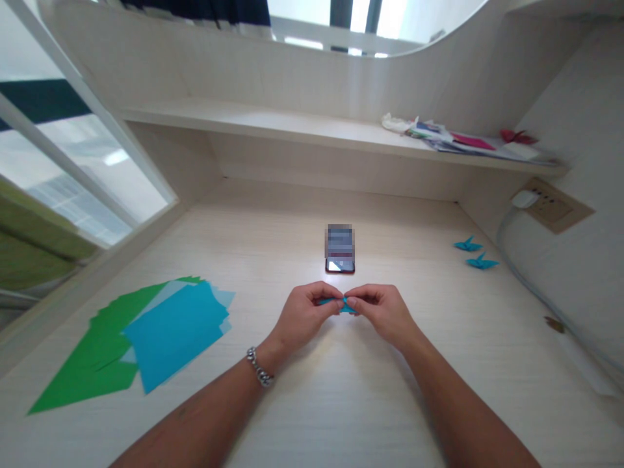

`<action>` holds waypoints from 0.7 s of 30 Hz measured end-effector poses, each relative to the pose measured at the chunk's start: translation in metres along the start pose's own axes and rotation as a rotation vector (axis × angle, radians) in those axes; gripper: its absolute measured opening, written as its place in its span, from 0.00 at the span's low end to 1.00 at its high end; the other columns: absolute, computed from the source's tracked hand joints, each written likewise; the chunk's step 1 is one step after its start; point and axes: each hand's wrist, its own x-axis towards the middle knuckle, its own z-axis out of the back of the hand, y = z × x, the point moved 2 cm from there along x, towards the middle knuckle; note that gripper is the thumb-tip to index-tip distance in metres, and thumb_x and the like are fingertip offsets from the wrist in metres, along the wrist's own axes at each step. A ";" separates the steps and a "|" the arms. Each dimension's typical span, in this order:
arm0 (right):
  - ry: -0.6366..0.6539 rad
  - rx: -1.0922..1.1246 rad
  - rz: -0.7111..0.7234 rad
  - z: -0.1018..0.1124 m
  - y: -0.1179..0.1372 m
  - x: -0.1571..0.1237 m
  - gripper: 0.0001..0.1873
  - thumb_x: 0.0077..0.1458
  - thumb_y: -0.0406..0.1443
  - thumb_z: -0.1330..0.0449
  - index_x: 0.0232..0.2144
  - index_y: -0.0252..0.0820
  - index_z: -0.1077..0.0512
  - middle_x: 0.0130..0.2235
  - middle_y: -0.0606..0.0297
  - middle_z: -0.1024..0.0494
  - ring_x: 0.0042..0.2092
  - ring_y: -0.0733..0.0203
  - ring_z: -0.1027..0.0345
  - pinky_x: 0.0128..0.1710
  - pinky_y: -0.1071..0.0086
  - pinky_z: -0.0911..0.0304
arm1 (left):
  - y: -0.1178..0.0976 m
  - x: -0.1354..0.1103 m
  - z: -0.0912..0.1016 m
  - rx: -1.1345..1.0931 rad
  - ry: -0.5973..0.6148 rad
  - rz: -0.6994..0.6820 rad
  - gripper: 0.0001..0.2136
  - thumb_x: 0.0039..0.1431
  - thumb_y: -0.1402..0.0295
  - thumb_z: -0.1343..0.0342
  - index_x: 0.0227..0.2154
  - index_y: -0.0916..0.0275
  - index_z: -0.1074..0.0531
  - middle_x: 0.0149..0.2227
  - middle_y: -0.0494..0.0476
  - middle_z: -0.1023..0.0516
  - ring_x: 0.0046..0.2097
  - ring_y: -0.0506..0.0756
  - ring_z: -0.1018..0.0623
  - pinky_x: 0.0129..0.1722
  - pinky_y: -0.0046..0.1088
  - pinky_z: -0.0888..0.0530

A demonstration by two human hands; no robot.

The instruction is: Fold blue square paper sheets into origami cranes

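Observation:
My left hand [305, 312] and my right hand [383, 312] meet at the middle of the pale wooden desk [312, 403]. Both pinch a small folded piece of blue paper [344, 303] between thumbs and fingertips, each from its own side. Most of the paper is hidden by the fingers. A silver chain bracelet [259, 368] is on my left wrist. Just beyond the hands a phone [340, 249] lies flat on the desk with its screen lit.
A fan of blue paper sheets [175, 331] on green sheets [92, 364] lies at the left. Two small blue folded paper figures [475, 253] rest at the right near a wall socket [550, 207] with a white cable. A shelf [302, 127] above holds papers [453, 138].

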 end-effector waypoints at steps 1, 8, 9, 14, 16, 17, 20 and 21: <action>-0.006 -0.003 0.003 0.000 0.000 0.000 0.07 0.47 0.36 0.37 0.30 0.39 0.22 0.29 0.61 0.20 0.30 0.62 0.30 0.31 0.69 0.36 | 0.000 0.000 0.000 -0.010 0.002 0.000 0.05 0.50 0.70 0.39 0.31 0.65 0.24 0.30 0.57 0.20 0.32 0.52 0.23 0.35 0.28 0.26; -0.023 -0.007 -0.002 -0.001 -0.001 0.000 0.07 0.48 0.36 0.38 0.30 0.38 0.23 0.29 0.61 0.21 0.30 0.62 0.30 0.31 0.68 0.35 | 0.000 0.001 -0.001 -0.054 -0.002 0.016 0.05 0.49 0.70 0.38 0.30 0.65 0.24 0.30 0.57 0.21 0.32 0.53 0.22 0.35 0.29 0.26; -0.027 -0.011 -0.004 -0.002 0.000 -0.001 0.07 0.49 0.36 0.38 0.30 0.38 0.23 0.30 0.61 0.21 0.30 0.62 0.30 0.32 0.68 0.35 | 0.000 0.001 -0.001 -0.048 -0.005 0.015 0.05 0.49 0.70 0.38 0.30 0.65 0.24 0.30 0.57 0.21 0.32 0.53 0.22 0.35 0.29 0.26; -0.035 -0.045 0.007 -0.003 0.003 -0.002 0.07 0.49 0.36 0.39 0.30 0.39 0.23 0.30 0.62 0.21 0.32 0.61 0.30 0.33 0.68 0.36 | -0.001 0.002 0.000 -0.054 -0.024 0.013 0.05 0.48 0.70 0.38 0.29 0.65 0.24 0.29 0.57 0.21 0.32 0.53 0.23 0.35 0.30 0.25; -0.043 -0.067 0.014 -0.003 0.004 -0.002 0.06 0.49 0.35 0.39 0.29 0.40 0.23 0.30 0.62 0.21 0.32 0.61 0.30 0.33 0.68 0.36 | -0.002 0.002 -0.001 -0.061 -0.024 0.021 0.05 0.47 0.71 0.38 0.29 0.65 0.24 0.29 0.57 0.21 0.32 0.53 0.22 0.35 0.30 0.25; -0.047 -0.082 0.018 -0.003 0.004 -0.002 0.06 0.49 0.35 0.40 0.29 0.40 0.23 0.30 0.63 0.21 0.32 0.61 0.30 0.33 0.68 0.36 | -0.003 0.002 -0.001 -0.060 -0.024 0.026 0.05 0.47 0.72 0.38 0.29 0.66 0.25 0.30 0.57 0.21 0.32 0.53 0.22 0.36 0.30 0.25; -0.058 -0.135 0.031 -0.002 0.004 -0.002 0.06 0.50 0.35 0.40 0.30 0.40 0.23 0.30 0.63 0.21 0.32 0.61 0.31 0.33 0.69 0.37 | -0.004 0.002 0.000 -0.040 -0.026 0.022 0.07 0.47 0.72 0.38 0.31 0.66 0.25 0.33 0.58 0.21 0.35 0.54 0.22 0.38 0.30 0.25; -0.061 -0.149 0.037 -0.003 0.004 -0.002 0.06 0.50 0.35 0.40 0.30 0.41 0.23 0.30 0.63 0.21 0.32 0.61 0.31 0.33 0.69 0.37 | -0.004 0.002 0.000 -0.030 -0.028 0.014 0.08 0.47 0.71 0.37 0.32 0.66 0.25 0.34 0.59 0.21 0.36 0.54 0.22 0.39 0.30 0.25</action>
